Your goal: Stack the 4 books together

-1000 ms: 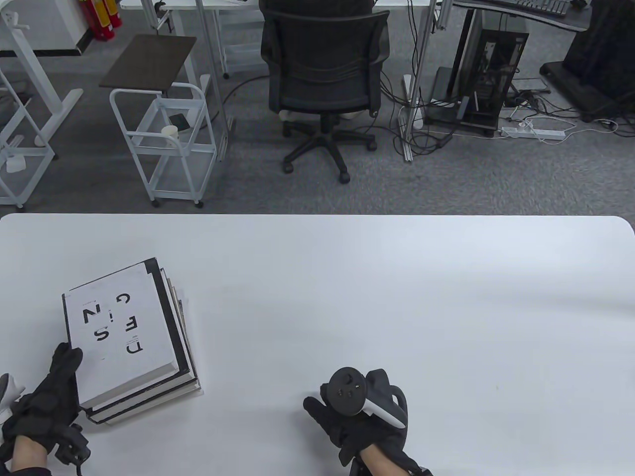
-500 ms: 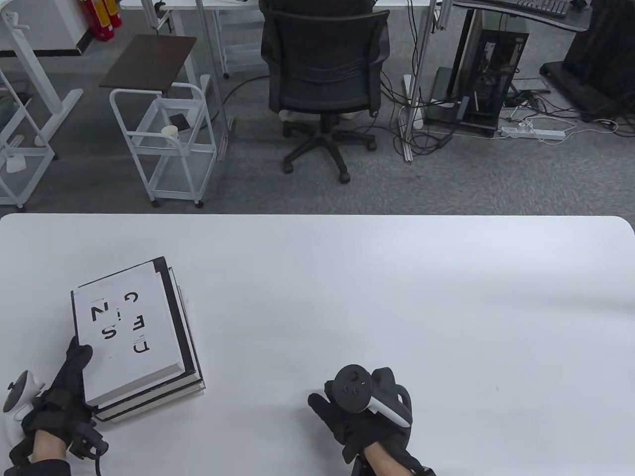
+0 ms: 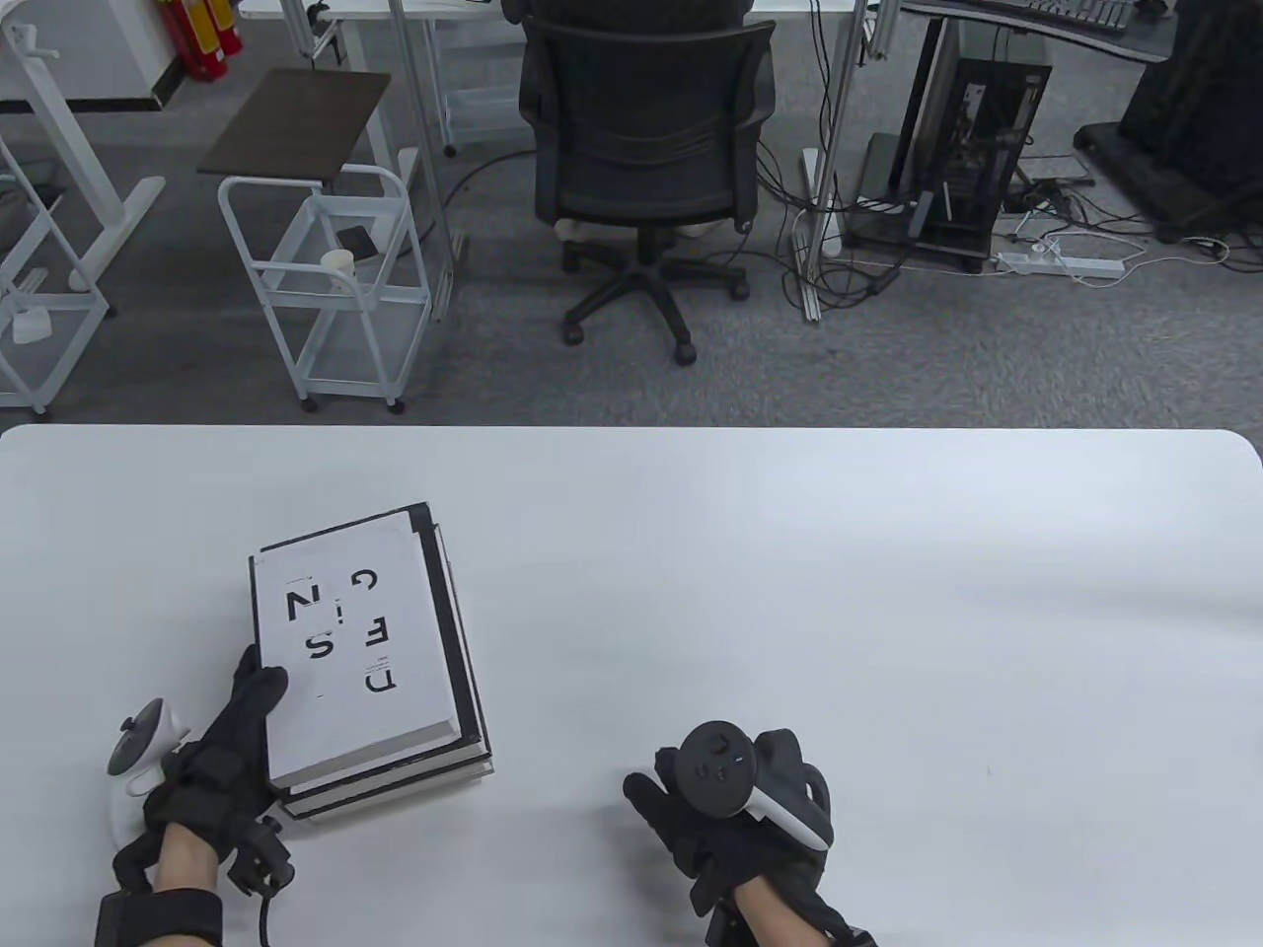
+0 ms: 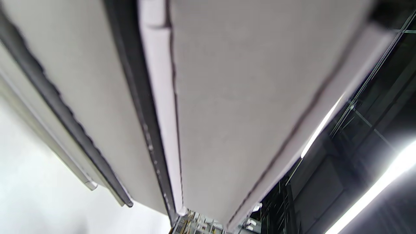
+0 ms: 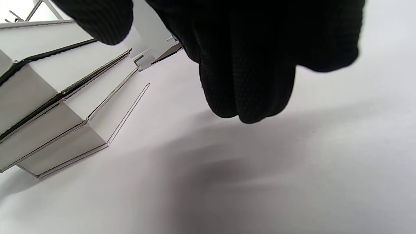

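A stack of books lies on the left part of the white table. The top book is white with large black letters. Its lower books stick out slightly at the right and near edges. My left hand presses against the stack's near-left side, fingers lying on the edge of the top cover. The left wrist view is filled with the books' page edges and covers. My right hand rests on the table to the right of the stack, holding nothing. Its fingers hang over bare table, with the stack at the left.
Beyond the table's far edge stand an office chair, a white wire cart and a computer tower with cables.
My left hand has pushed the whole stack to the right across the table and turned it slightly. My right hand has shifted a little to the right.
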Action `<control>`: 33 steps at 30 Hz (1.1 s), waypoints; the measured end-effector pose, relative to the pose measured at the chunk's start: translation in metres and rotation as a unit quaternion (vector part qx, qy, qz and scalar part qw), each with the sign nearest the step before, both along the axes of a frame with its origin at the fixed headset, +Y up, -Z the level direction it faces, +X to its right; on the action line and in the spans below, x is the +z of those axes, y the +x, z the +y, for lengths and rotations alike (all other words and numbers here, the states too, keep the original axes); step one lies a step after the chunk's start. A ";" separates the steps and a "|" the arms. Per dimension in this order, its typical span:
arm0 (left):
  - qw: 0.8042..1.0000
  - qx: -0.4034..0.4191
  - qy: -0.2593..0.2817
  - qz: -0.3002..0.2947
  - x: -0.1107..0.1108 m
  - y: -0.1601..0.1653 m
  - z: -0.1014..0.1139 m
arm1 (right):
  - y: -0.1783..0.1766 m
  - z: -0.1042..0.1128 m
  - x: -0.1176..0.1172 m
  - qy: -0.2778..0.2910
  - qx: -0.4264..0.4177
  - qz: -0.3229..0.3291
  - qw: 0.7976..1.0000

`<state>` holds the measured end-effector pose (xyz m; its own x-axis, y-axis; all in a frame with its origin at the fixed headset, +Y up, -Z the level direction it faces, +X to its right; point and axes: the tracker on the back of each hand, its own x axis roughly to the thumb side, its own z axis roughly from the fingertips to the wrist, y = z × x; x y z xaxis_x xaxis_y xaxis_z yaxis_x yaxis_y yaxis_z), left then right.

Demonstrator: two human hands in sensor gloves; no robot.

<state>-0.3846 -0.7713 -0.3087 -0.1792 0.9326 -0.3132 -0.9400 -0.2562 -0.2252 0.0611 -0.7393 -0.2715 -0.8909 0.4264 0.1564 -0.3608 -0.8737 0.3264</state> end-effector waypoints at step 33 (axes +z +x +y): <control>0.984 -0.008 0.017 -0.175 0.014 0.174 0.000 | 0.072 0.016 -0.003 0.027 -0.005 -0.138 0.990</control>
<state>-0.2101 -0.7712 -0.2942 -0.0507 0.9458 -0.3208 -0.8077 -0.2278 -0.5439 0.1327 -0.7235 -0.2749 -0.8987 0.4331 -0.0691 -0.4384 -0.8829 0.1682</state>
